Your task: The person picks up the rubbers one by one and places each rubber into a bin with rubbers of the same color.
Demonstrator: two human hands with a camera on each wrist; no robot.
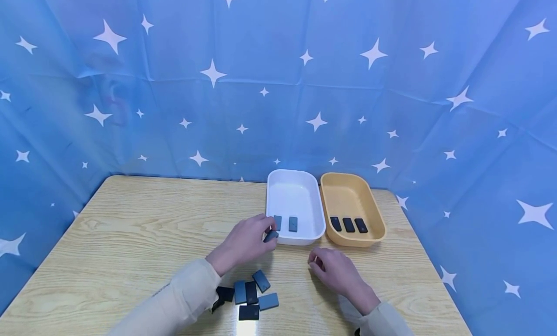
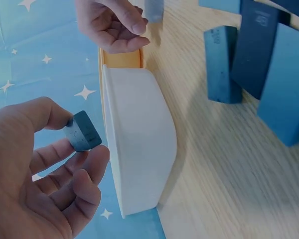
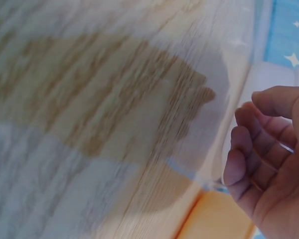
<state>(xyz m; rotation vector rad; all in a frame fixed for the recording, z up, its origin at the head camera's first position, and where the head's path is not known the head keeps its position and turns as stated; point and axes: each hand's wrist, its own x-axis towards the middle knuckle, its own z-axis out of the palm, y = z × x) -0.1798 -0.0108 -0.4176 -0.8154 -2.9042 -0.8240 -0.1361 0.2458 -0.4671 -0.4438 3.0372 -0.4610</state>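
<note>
The person's left hand [image 1: 245,237] pinched a small blue-grey block [image 1: 271,236] between thumb and fingers, right by the near rim of the white tray [image 1: 296,193]. Two blue-grey pieces [image 1: 293,224] lay flat inside that tray. The right hand [image 1: 337,273] was over the wooden table [image 1: 174,215], just in front of the trays, its fingers loosely curled and close together. Three black pieces [image 1: 348,225] sat in a row in the orange tray [image 1: 345,198], and a loose cluster of blue and black pieces [image 1: 251,293] lay beside the left sleeve [image 1: 191,287].
</note>
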